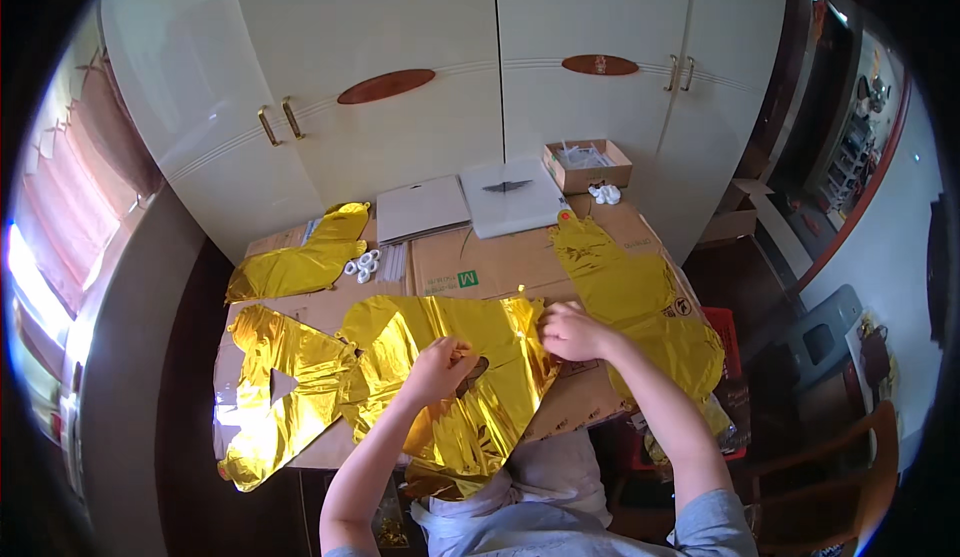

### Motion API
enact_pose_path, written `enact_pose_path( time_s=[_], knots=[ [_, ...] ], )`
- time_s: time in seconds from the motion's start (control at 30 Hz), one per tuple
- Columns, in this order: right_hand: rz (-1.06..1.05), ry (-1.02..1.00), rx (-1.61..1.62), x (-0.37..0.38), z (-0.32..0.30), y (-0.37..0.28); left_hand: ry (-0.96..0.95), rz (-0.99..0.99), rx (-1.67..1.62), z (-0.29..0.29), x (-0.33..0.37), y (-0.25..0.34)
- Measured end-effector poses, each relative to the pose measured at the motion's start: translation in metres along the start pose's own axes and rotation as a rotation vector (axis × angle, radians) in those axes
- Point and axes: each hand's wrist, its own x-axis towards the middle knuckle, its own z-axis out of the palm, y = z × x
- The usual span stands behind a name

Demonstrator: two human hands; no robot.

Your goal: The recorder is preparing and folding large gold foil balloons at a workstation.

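A flat gold foil balloon [450, 377] lies crumpled on the cardboard-covered table [480, 267] in front of me. My left hand [440, 369] presses on its middle, fingers curled on the foil. My right hand [572, 333] pinches the balloon's upper right edge. Another gold foil shape [280, 387] lies to the left, partly under the one I hold. A long gold foil piece [640, 302] stretches along the right side, just beyond my right hand.
A further gold foil piece [300, 262] lies at the back left beside small white rings [362, 265]. Two white flat boxes [470, 205], a small open cardboard box [588, 165] and a white clump [605, 194] sit at the back. White wardrobe doors [450, 67] stand behind. A wooden chair [840, 467] is at the lower right.
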Motion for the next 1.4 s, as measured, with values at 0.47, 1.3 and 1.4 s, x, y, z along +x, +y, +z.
enact_pose_path(
  time_s=[0.47, 1.3, 1.4],
  knots=[
    [-0.077, 0.254, 0.249, 0.030, 0.049, -0.027, 0.127, -0.151, -0.205, 0.019, 0.021, -0.003],
    [-0.061, 0.199, -0.184, 0.069, 0.038, -0.003, 0.231, -0.029, -0.590, 0.020, 0.026, 0.016],
    [-0.042, 0.199, -0.218, 0.072, 0.040, -0.003, 0.223, -0.038, -0.594, 0.017, 0.025, 0.024]
  ],
)
